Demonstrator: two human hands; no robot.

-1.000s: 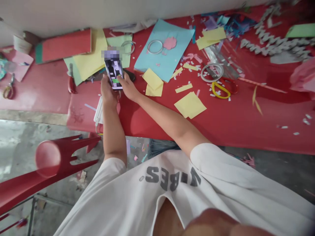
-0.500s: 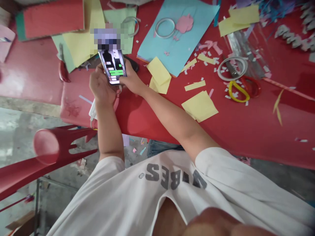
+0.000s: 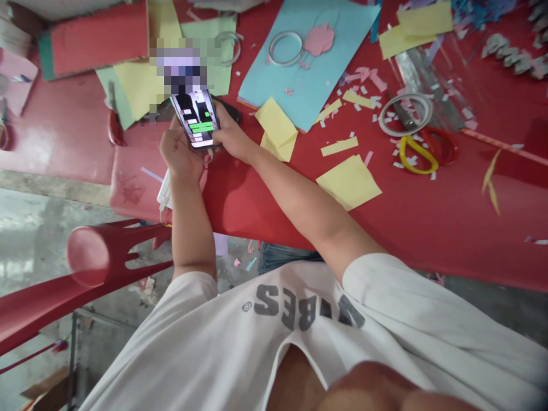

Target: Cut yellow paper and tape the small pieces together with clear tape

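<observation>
A smartphone point(image 3: 194, 120) with a lit chat screen showing green message bars is held upright in front of me, and its top is blurred out. My left hand point(image 3: 180, 154) grips it from below and on the left side. My right hand point(image 3: 233, 140) is closed on its right edge, with the fingers at the lower screen corner. Under the phone lie a white cable and charger point(image 3: 165, 197) and a dark object point(image 3: 229, 111).
The red table point(image 3: 385, 222) is strewn with paper scraps, yellow paper squares point(image 3: 349, 182), a blue sheet point(image 3: 291, 68), tape rolls point(image 3: 405, 114) and yellow-handled scissors point(image 3: 419, 151). A red plastic chair point(image 3: 88, 257) stands at the lower left, beside the table edge.
My head has tilted closer, so the table looks larger and the phone sits slightly higher in view. More green bars show on the phone screen. Both hands stay on the phone.
</observation>
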